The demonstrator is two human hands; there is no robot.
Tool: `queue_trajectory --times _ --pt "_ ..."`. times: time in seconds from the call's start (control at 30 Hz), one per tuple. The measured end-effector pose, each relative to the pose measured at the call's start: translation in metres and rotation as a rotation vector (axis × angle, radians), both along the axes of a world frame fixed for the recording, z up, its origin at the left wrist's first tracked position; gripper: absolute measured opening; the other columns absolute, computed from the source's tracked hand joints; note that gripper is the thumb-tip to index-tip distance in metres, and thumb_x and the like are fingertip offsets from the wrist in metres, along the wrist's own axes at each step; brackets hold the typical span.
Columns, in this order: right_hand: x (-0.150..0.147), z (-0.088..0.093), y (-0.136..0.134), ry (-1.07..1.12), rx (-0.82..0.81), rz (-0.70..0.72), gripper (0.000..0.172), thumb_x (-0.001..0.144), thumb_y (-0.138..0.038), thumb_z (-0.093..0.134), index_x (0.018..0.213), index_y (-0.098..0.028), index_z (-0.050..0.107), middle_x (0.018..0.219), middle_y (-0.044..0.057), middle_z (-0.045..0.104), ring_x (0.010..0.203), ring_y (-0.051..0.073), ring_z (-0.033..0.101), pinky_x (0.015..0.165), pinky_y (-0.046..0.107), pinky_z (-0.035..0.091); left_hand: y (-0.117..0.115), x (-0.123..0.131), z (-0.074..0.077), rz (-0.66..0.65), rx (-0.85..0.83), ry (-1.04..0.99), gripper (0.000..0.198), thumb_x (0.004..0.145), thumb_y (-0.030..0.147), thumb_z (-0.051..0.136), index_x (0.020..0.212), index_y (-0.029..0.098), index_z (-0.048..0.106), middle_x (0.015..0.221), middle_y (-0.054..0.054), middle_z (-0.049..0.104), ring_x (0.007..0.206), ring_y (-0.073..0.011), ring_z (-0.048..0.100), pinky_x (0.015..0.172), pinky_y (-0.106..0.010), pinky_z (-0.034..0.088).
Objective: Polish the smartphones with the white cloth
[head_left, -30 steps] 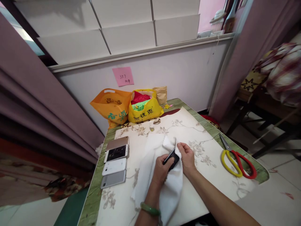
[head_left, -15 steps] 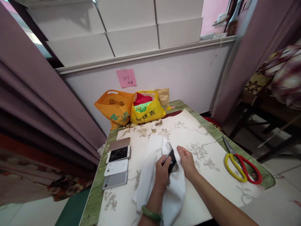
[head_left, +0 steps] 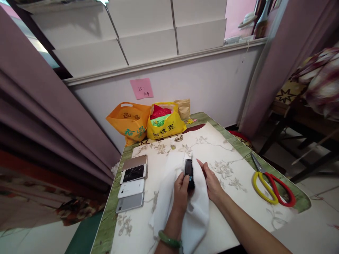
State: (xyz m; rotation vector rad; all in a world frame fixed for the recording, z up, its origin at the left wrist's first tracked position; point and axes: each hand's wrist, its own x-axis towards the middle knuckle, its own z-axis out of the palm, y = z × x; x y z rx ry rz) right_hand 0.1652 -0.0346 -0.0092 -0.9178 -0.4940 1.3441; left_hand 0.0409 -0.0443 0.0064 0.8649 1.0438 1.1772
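Observation:
My left hand (head_left: 181,188), with a green bangle on its wrist, is closed around a small black mobile phone (head_left: 189,171). The phone stands tilted up over a white cloth (head_left: 197,215) with a zigzag-cut edge. At the cloth's right side, my right hand (head_left: 213,181) grips the fabric; some of its fingers are hidden behind it. To the left lie several phones in a column: a rose-gold one (head_left: 134,162), one with a cracked black screen (head_left: 134,173), a white one (head_left: 131,188) and a silver one (head_left: 129,203).
Large scissors (head_left: 272,187) with yellow and red handles lie at the table's right. An orange bag (head_left: 129,120) and a filled yellow bag (head_left: 166,127) stand at the back, near glasses (head_left: 178,138) and a small bottle (head_left: 173,145). A floral cover (head_left: 230,169) lies over the green tabletop.
The black phone has turned so that its screen side faces up towards me. My right hand has shifted slightly down and right, its fingers less tightly bunched. The other phones and scissors stay put.

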Motion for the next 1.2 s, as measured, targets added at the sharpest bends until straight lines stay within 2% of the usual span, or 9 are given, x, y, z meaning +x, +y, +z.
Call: queue_trajectory --times 0.13,0.23,0.33,0.57,0.7,0.9,1.0,1.1,1.2 --pt "0.000 0.002 -0.001 0.048 -0.014 0.011 0.049 0.071 -0.053 0.072 0.109 -0.025 0.062 0.090 0.003 0.071 0.073 0.021 0.064 0.060 0.031 0.050 0.001 -0.004 0.001 -0.199 0.153 0.135 0.029 0.078 0.042 0.065 0.072 0.015 0.056 0.061 0.003 0.044 0.057 -0.0089 0.038 0.051 -0.020 0.032" --pt "0.000 0.003 -0.004 0.041 -0.043 0.006 0.037 0.068 -0.052 0.075 0.083 -0.021 0.060 0.065 -0.002 0.063 0.053 0.015 0.054 0.050 0.026 0.044 0.003 -0.006 -0.001 -0.252 0.212 0.195 0.030 0.079 0.042 0.063 0.070 0.014 0.057 0.061 0.003 0.043 0.058 -0.0097 0.038 0.053 -0.021 0.032" --pt "-0.003 0.002 -0.005 0.021 -0.033 -0.001 0.038 0.068 -0.051 0.076 0.071 -0.020 0.054 0.056 -0.006 0.054 0.048 0.010 0.045 0.047 0.022 0.039 0.003 -0.005 -0.003 -0.263 0.232 0.222 0.033 0.081 0.044 0.060 0.068 0.014 0.057 0.061 0.002 0.045 0.059 -0.0103 0.037 0.055 -0.022 0.032" --pt "-0.006 -0.002 -0.006 -0.150 0.011 0.064 0.036 0.071 -0.049 0.074 0.069 -0.019 0.054 0.056 -0.006 0.053 0.049 0.010 0.042 0.049 0.022 0.038 0.003 -0.003 -0.007 -0.152 0.167 0.201 0.034 0.079 0.047 0.062 0.071 0.014 0.060 0.063 0.001 0.051 0.061 -0.0111 0.041 0.056 -0.022 0.034" --pt "-0.007 -0.005 -0.009 -0.374 0.052 0.144 0.035 0.072 -0.049 0.072 0.069 -0.019 0.056 0.054 -0.006 0.047 0.049 0.009 0.038 0.048 0.022 0.033 0.005 -0.001 -0.009 0.048 0.147 0.169 0.035 0.079 0.048 0.062 0.068 0.015 0.056 0.060 0.003 0.048 0.059 -0.0103 0.041 0.055 -0.021 0.036" --pt "-0.010 -0.001 -0.015 -0.641 0.141 0.214 0.032 0.074 -0.046 0.071 0.066 -0.018 0.057 0.055 -0.006 0.043 0.052 0.009 0.034 0.050 0.022 0.029 0.012 -0.001 -0.017 0.287 0.059 -0.065 0.035 0.076 0.046 0.066 0.069 0.018 0.047 0.061 0.006 0.048 0.058 -0.0082 0.044 0.056 -0.019 0.038" --pt "-0.010 0.001 -0.016 -0.616 0.143 0.215 0.034 0.074 -0.050 0.070 0.068 -0.018 0.058 0.054 -0.007 0.043 0.051 0.009 0.035 0.049 0.022 0.029 0.012 -0.002 -0.017 0.326 0.042 -0.125 0.034 0.075 0.045 0.067 0.071 0.018 0.048 0.061 0.006 0.049 0.057 -0.0079 0.046 0.056 -0.019 0.039" --pt "-0.010 0.002 -0.016 -0.498 0.102 0.195 0.037 0.072 -0.053 0.070 0.068 -0.018 0.058 0.053 -0.006 0.047 0.049 0.010 0.038 0.048 0.022 0.031 0.012 -0.003 -0.014 0.334 0.023 -0.204 0.029 0.074 0.042 0.069 0.079 0.018 0.053 0.066 0.005 0.055 0.059 -0.0089 0.051 0.059 -0.020 0.042" --pt "-0.008 0.000 -0.013 -0.297 0.012 0.085 0.036 0.074 -0.054 0.068 0.075 -0.019 0.061 0.058 -0.004 0.055 0.052 0.013 0.047 0.050 0.024 0.039 0.013 -0.004 -0.011 0.312 0.002 -0.293 0.027 0.072 0.036 0.073 0.085 0.018 0.057 0.067 0.004 0.059 0.057 -0.0089 0.053 0.058 -0.021 0.044"
